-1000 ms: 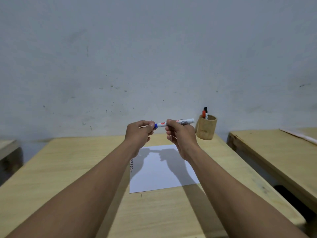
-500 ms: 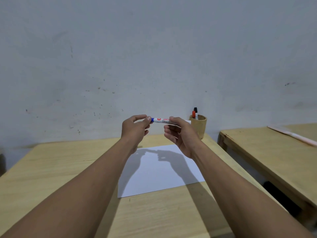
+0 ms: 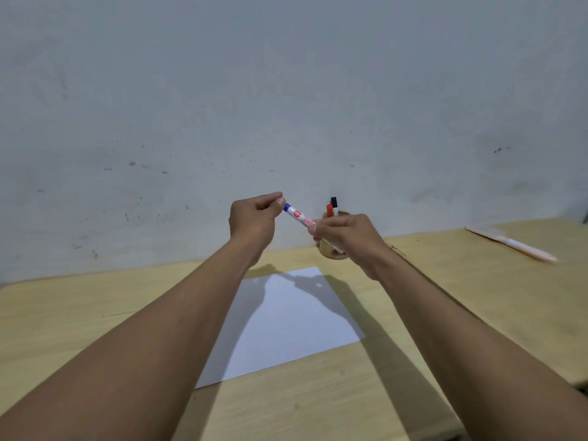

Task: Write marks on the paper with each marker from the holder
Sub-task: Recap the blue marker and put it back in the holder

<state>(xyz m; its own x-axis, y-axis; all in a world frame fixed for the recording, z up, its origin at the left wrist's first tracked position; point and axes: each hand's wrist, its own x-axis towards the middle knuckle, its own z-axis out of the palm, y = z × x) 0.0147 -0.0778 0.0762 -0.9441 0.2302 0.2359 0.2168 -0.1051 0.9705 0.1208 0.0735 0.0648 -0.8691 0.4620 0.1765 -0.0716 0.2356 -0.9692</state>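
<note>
Both hands are raised above the white paper [image 3: 286, 319] on the wooden table [image 3: 79, 313]. A white marker with a blue cap [image 3: 297, 215] slants between them. My left hand [image 3: 254, 221] pinches its blue cap end; my right hand [image 3: 346, 240] grips the barrel. Behind my right hand stands the wooden holder [image 3: 331, 251], mostly hidden, with a red marker [image 3: 329, 210] and a black marker [image 3: 334, 203] sticking up from it.
A grey wall [image 3: 286, 90] rises right behind the table. A second wooden table [image 3: 493, 281] stands to the right, with a pale pink pen-like object [image 3: 515, 245] lying on it.
The marker has tilted from level to slanting down to the right. My right hand has dropped in front of the holder. The view has shifted left and up.
</note>
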